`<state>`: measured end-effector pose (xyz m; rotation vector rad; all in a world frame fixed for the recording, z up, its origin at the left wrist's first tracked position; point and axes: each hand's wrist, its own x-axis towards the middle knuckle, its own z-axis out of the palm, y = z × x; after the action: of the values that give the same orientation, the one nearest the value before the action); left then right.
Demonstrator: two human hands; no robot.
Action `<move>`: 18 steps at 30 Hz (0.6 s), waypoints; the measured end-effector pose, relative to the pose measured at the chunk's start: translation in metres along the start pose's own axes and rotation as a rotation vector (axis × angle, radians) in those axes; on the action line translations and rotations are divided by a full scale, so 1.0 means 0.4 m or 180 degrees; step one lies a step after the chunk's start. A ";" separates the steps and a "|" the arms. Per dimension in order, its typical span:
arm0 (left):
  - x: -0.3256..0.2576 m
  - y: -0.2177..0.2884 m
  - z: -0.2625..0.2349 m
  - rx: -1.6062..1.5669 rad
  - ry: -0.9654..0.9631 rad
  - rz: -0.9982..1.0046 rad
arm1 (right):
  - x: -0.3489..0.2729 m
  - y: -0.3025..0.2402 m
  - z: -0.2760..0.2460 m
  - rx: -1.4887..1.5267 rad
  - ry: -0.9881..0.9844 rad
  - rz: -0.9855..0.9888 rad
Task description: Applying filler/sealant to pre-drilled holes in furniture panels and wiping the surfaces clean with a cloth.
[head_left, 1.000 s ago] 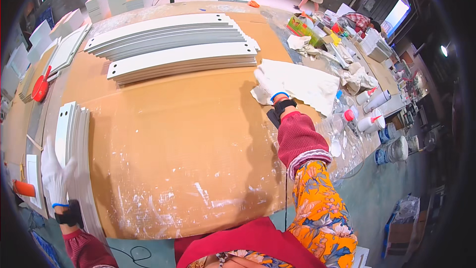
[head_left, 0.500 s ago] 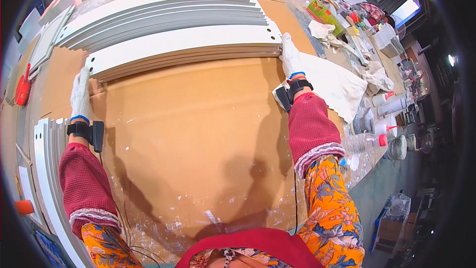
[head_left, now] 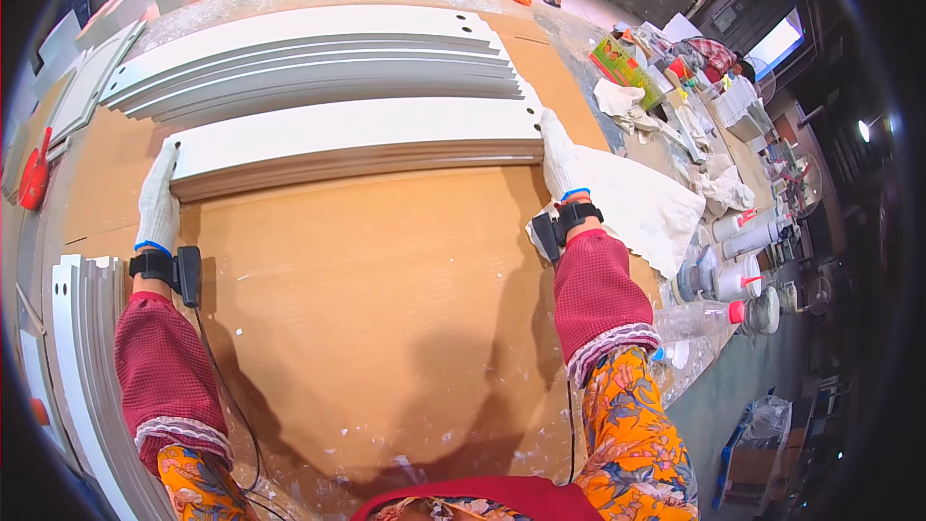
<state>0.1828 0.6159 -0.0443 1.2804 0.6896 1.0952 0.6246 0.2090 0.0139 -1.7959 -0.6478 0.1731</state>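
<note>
A stack of long white boards (head_left: 357, 135) with brown lower edges and dark holes near the ends lies across the cardboard-covered table in front of me. My left hand (head_left: 157, 198), in a white glove, presses its left end, with the fingers along the end face. At the right end, my right hand (head_left: 559, 156), gloved too, presses inward, its fingers pointing away from me. Together the hands hold the stack between them. Behind it lies a second row of white boards (head_left: 299, 34), fanned out unevenly, with similar holes.
More white boards (head_left: 69, 328) stand along the left side near my forearm. A red tool (head_left: 36, 174) lies at the far left. White cloth (head_left: 637, 207) spreads right of my hand, near a plastic bottle (head_left: 699, 318) and white containers. A person walks in the background.
My view has tilted upward. The near stack's ends look more even between my hands, and the gap to the row behind has widened.
</note>
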 end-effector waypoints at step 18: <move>-0.765 0.154 -0.230 0.0249 0.0938 -0.0297 | -0.524 -0.032 -0.134 0.0737 -0.0224 0.0476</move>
<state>-0.0282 0.3682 -0.0530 1.1507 1.0118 1.2019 0.4681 0.0596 0.0005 -1.6194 -0.5200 0.3982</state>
